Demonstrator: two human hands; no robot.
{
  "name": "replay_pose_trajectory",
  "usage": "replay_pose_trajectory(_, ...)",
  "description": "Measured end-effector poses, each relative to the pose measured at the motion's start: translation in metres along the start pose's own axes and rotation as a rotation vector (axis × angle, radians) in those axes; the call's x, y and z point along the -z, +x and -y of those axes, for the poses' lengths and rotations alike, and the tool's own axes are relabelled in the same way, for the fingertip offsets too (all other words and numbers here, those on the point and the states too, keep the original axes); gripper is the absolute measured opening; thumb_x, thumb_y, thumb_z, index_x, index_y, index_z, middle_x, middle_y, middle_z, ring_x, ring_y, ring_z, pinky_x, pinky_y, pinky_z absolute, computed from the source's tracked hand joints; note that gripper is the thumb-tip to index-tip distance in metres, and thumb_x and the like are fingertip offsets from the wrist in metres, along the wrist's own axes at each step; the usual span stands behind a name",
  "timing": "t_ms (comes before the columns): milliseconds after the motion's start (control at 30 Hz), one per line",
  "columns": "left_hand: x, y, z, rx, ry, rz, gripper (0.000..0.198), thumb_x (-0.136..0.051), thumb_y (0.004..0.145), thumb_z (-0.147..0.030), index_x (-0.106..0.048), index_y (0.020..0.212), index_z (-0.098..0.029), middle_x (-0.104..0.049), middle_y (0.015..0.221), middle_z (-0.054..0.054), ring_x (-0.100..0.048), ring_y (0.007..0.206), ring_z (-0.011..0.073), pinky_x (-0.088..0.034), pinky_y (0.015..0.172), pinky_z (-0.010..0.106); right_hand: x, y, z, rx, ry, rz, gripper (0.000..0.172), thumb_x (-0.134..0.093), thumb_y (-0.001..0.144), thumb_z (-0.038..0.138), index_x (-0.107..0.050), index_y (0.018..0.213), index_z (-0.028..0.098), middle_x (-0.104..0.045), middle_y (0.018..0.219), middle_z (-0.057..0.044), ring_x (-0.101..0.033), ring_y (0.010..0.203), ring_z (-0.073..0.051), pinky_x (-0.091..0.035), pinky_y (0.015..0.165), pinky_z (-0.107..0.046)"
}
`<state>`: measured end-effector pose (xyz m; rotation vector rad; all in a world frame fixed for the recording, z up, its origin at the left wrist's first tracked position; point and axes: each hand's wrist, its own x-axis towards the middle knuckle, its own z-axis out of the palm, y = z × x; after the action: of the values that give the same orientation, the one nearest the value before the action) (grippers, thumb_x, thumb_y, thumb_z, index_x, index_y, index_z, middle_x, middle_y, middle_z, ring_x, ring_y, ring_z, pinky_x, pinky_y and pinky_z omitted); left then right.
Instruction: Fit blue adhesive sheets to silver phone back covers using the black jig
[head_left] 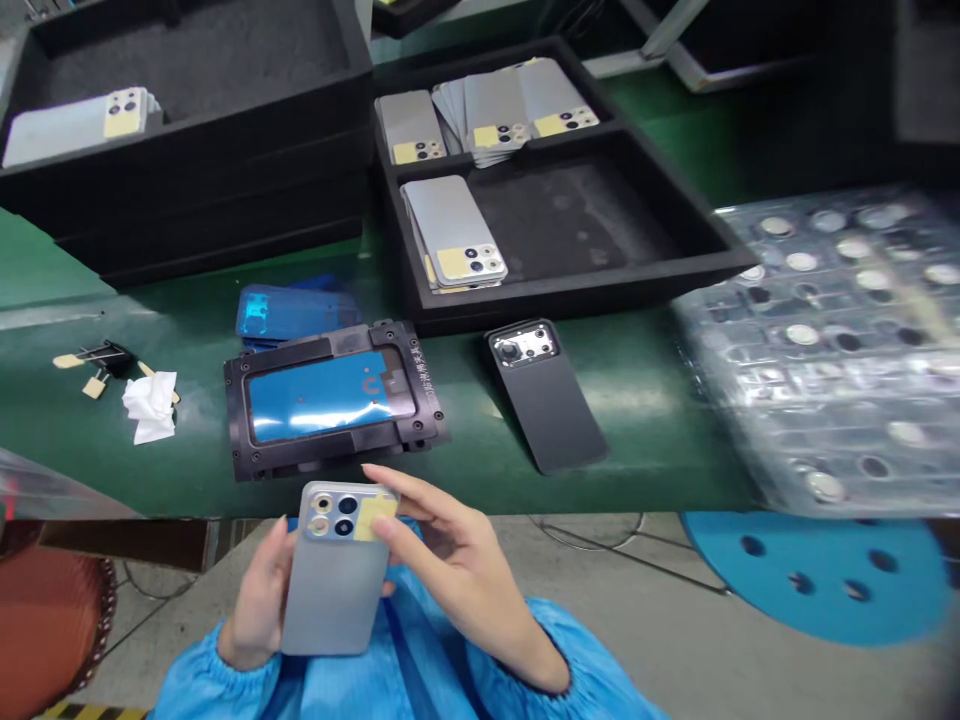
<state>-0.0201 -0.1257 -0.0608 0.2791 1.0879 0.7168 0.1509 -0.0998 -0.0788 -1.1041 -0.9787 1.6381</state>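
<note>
A silver-grey phone back panel (334, 598), with round lens openings and a yellow sticker at its top, is held upright before my body. My left hand (259, 600) grips its left edge. At the upper right, my right hand (457, 560) holds the panel, its thumb on the yellow sticker and its index finger along the top edge. Just beyond my hands lies a black frame fixture (341, 440) with a blue film-covered plate (322, 398) in it. Right of the fixture, a dark phone (551, 410) rests on the green table (645, 430).
Behind are a black divided tray (637, 280) with stacked silver panels (454, 225) and a stack of black trays (225, 170). Blue film sheets (289, 312), a crumpled tissue (152, 405) and a black clip (112, 357) lie left. Clear plastic trays (832, 370) stand right.
</note>
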Motion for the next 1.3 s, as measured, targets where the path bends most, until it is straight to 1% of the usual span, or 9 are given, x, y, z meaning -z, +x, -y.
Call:
replay_pose_trajectory(100, 0.0, -0.008, 0.005, -0.06, 0.048, -0.195, 0.069, -0.081, 0.06, -0.075, -0.076, 0.103, -0.02, -0.077, 0.086, 0.012, -0.075, 0.076, 0.0307, -0.058, 0.066, 0.039, -0.002, 0.002, 0.003, 0.179, -0.136, -0.04, 0.035, -0.069, 0.088, 0.017, -0.075, 0.119, 0.031, -0.074, 0.101, -0.004, -0.071, 0.084, -0.016, -0.062, 0.063, -0.02)
replay_pose_trajectory(200, -0.001, -0.01, 0.008, -0.097, 0.237, -0.358, 0.06, -0.087, 0.06, -0.065, -0.075, 0.096, -0.019, -0.078, 0.09, 0.01, -0.074, 0.081, 0.0275, -0.058, 0.073, 0.036, -0.004, 0.003, 0.001, 0.316, -0.233, -0.096, 0.034, -0.068, 0.088, 0.013, -0.075, 0.117, 0.029, -0.075, 0.104, -0.005, -0.07, 0.096, -0.018, -0.062, 0.078, -0.026)
replay_pose_trajectory(500, -0.016, -0.008, -0.003, -0.116, 0.351, -0.397, 0.075, -0.078, 0.056, -0.079, -0.076, 0.095, -0.016, -0.077, 0.085, 0.009, -0.073, 0.082, 0.0269, -0.057, 0.072, 0.033, -0.007, -0.001, -0.002, 0.224, -0.236, -0.076, 0.026, -0.064, 0.091, 0.017, -0.076, 0.114, 0.023, -0.079, 0.096, -0.004, -0.075, 0.079, -0.018, -0.065, 0.074, -0.029)
replay_pose_trajectory(700, -0.012, -0.007, 0.004, -0.164, 0.441, -0.568, 0.077, -0.072, 0.058, -0.084, -0.074, 0.09, -0.014, -0.075, 0.086, 0.009, -0.07, 0.081, 0.0245, -0.053, 0.071, 0.03, -0.009, 0.003, -0.005, 0.536, -0.419, -0.19, 0.034, -0.067, 0.088, 0.006, -0.074, 0.115, 0.024, -0.076, 0.106, -0.006, -0.073, 0.097, -0.019, -0.062, 0.085, -0.029)
replay_pose_trajectory(767, -0.009, -0.005, 0.005, -0.195, 0.514, -0.507, 0.073, -0.066, 0.066, -0.085, -0.073, 0.085, -0.014, -0.071, 0.075, 0.006, -0.063, 0.07, 0.0205, -0.05, 0.064, 0.028, -0.008, 0.004, -0.007, 0.597, -0.485, -0.215, 0.033, -0.066, 0.089, 0.005, -0.074, 0.114, 0.024, -0.074, 0.113, -0.008, -0.072, 0.102, -0.021, -0.062, 0.089, -0.032)
replay_pose_trajectory(900, -0.002, -0.001, 0.002, -0.211, 0.686, -0.216, 0.069, -0.051, 0.085, -0.078, -0.071, 0.08, -0.012, -0.059, 0.064, 0.003, -0.046, 0.058, 0.0134, -0.04, 0.054, 0.024, -0.005, 0.005, -0.011, 0.613, -0.506, -0.212, 0.025, -0.065, 0.091, 0.005, -0.073, 0.105, 0.023, -0.074, 0.111, -0.009, -0.072, 0.101, -0.021, -0.062, 0.086, -0.034)
replay_pose_trajectory(1000, -0.001, 0.0, 0.001, -0.23, 0.78, -0.174, 0.064, -0.049, 0.09, -0.072, -0.066, 0.074, -0.013, -0.056, 0.065, 0.002, -0.04, 0.058, 0.0112, -0.037, 0.054, 0.023, -0.001, 0.007, -0.011, 0.567, -0.453, -0.191, 0.017, -0.067, 0.09, 0.007, -0.072, 0.095, 0.022, -0.076, 0.106, -0.007, -0.073, 0.096, -0.019, -0.062, 0.084, -0.03)
replay_pose_trajectory(1167, -0.009, -0.004, -0.001, -0.099, 0.503, -0.321, 0.061, -0.067, 0.075, -0.075, -0.07, 0.079, -0.015, -0.066, 0.066, 0.005, -0.059, 0.062, 0.0182, -0.045, 0.059, 0.026, 0.007, 0.007, -0.009, 0.488, -0.392, -0.174, 0.011, -0.069, 0.091, 0.013, -0.07, 0.096, 0.023, -0.076, 0.106, -0.007, -0.074, 0.097, -0.021, -0.063, 0.082, -0.032)
replay_pose_trajectory(1300, -0.008, -0.004, -0.003, 0.016, 0.203, -0.539, 0.073, -0.083, 0.057, -0.074, -0.068, 0.097, -0.014, -0.074, 0.078, 0.007, -0.068, 0.07, 0.0234, -0.051, 0.063, 0.03, 0.012, 0.002, -0.011, 0.681, -0.53, -0.123, 0.01, -0.067, 0.093, 0.014, -0.07, 0.099, 0.021, -0.074, 0.105, -0.011, -0.073, 0.095, -0.023, -0.063, 0.079, -0.034)
